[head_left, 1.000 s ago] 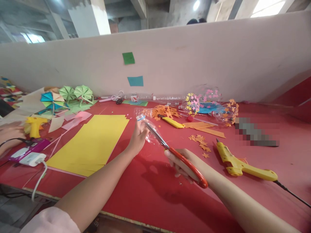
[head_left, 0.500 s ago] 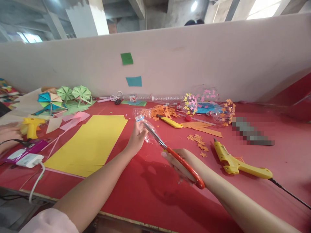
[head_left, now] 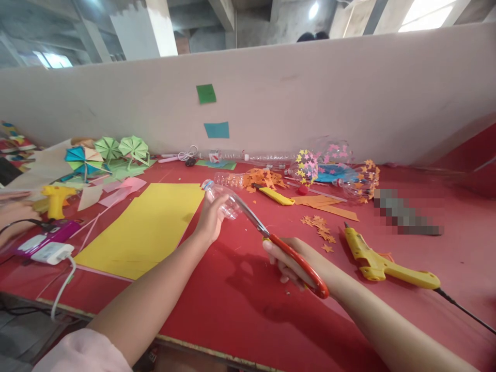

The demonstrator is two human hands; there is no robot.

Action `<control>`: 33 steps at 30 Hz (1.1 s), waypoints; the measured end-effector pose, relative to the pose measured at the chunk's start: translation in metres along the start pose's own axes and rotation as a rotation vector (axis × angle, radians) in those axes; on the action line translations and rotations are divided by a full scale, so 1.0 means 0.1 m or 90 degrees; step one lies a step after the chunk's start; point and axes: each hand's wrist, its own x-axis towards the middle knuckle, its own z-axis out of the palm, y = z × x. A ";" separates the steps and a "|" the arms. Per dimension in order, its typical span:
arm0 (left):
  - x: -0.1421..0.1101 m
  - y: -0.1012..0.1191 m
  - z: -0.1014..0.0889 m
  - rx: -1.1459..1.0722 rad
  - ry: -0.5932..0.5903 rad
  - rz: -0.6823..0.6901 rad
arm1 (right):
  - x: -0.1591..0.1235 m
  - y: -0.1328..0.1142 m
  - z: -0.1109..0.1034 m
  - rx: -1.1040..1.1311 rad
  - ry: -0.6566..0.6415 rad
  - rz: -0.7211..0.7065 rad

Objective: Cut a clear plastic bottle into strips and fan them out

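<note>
My left hand (head_left: 211, 216) is closed around a clear plastic bottle piece (head_left: 231, 206), its neck with a bluish ring tilted up to the left. In my right hand (head_left: 292, 261) are red-handled scissors (head_left: 298, 261), their metal blades pointing up and left. The blade tips reach the bottle piece near my left hand; whether they touch the plastic I cannot tell. Beside my left forearm lies a stack of yellow paper (head_left: 147, 227). A yellow glue gun (head_left: 383, 263) rests to the right of my right hand.
A yellow utility knife (head_left: 276, 196), orange paper scraps (head_left: 267, 178) and small orange stars (head_left: 320, 227) lie beyond my hands. Star-covered bottle pieces (head_left: 306, 166) stand by the partition (head_left: 263, 103). At left are a power strip (head_left: 50, 240), another glue gun (head_left: 57, 200) and another person's hand (head_left: 17, 214).
My left hand has turned the bottle piece, so its neck now points further left and its body shows more. The scissors stay in my right hand, nearly unmoved.
</note>
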 end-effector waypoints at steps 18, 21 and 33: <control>-0.01 0.17 0.01 -0.236 -0.046 -0.140 | 0.14 0.12 -0.07 -0.078 0.065 0.041; 0.00 0.14 0.01 -0.191 -0.020 -0.143 | 0.13 0.11 -0.07 -0.100 0.068 0.028; 0.05 0.20 -0.01 -0.249 0.080 -0.144 | 0.03 0.01 -0.21 -0.292 0.051 -0.053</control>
